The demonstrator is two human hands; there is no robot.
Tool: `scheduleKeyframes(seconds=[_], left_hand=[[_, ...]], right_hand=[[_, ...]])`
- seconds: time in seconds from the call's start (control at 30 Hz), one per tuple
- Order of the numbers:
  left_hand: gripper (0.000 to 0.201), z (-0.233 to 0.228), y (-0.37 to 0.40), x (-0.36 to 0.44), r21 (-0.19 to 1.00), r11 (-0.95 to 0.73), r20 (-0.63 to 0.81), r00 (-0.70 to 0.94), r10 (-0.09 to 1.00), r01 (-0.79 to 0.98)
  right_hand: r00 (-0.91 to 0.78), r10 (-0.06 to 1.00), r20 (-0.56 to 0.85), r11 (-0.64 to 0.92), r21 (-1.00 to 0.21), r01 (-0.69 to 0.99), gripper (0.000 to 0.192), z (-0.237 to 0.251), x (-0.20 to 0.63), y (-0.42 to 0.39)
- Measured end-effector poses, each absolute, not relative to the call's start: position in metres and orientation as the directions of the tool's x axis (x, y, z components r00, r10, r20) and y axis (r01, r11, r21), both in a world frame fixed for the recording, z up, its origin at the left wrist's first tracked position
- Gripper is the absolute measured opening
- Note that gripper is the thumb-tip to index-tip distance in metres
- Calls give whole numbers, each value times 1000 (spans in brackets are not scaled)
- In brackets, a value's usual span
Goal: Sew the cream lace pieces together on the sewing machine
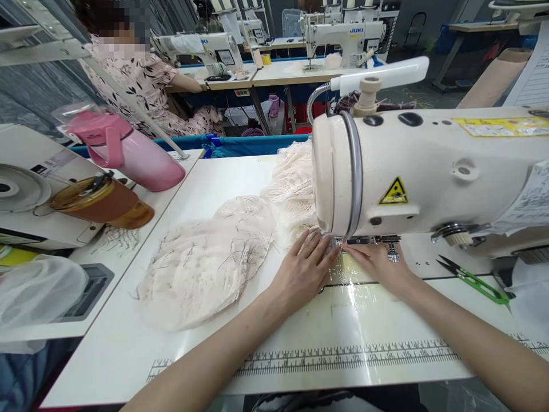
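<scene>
My left hand (pixel 306 260) lies flat with its fingers stretched out on thin pale pink fabric (pixel 295 183), just left of the needle area of the sewing machine (pixel 412 171). From the other side my right hand (pixel 384 263) reaches under the machine head, its fingers drawn together with tips close to the presser foot (pixel 338 241). The machine partly covers that hand, so what it pinches is unclear. To the left, a gathered heap of pale lace-like fabric (pixel 193 274) with loose threads spreads over the white table (pixel 240 349) and joins the fabric beside my left hand.
Green thread snips (pixel 476 280) lie right of the machine bed. A printed ruler (pixel 343 357) runs along the table's front edge. On the left stand a pink bottle (pixel 132 154) and a brown cup (pixel 103 200). A person (pixel 132 86) sits by other sewing machines (pixel 343 37) behind.
</scene>
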State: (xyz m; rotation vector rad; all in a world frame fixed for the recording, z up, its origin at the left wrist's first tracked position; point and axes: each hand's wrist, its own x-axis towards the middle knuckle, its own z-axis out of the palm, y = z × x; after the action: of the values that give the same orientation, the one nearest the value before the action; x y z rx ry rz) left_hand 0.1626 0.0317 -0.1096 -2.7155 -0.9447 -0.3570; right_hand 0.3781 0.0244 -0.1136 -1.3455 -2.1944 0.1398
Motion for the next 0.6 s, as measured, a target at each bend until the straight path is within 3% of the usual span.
scheduleKeyframes(seconds=[0.17, 0.3, 0.4, 0.6], left_hand=[[37, -110, 33, 164, -143, -753, 307, 752, 583, 642], [38, -110, 33, 165, -145, -742, 314, 742, 592, 654], [36, -109, 32, 165, -144, -755, 336, 750, 570, 639], [29, -111, 31, 165, -204, -793, 370, 795, 481, 574]], right_hand=[[-229, 927, 298, 355, -493, 794, 28, -120, 380, 26], [-157, 936, 314, 308, -519, 797, 30, -129, 378, 26], [-160, 911, 380, 337, -461, 821, 29, -132, 377, 25], [-358, 838, 411, 483, -255, 838, 25, -125, 376, 21]])
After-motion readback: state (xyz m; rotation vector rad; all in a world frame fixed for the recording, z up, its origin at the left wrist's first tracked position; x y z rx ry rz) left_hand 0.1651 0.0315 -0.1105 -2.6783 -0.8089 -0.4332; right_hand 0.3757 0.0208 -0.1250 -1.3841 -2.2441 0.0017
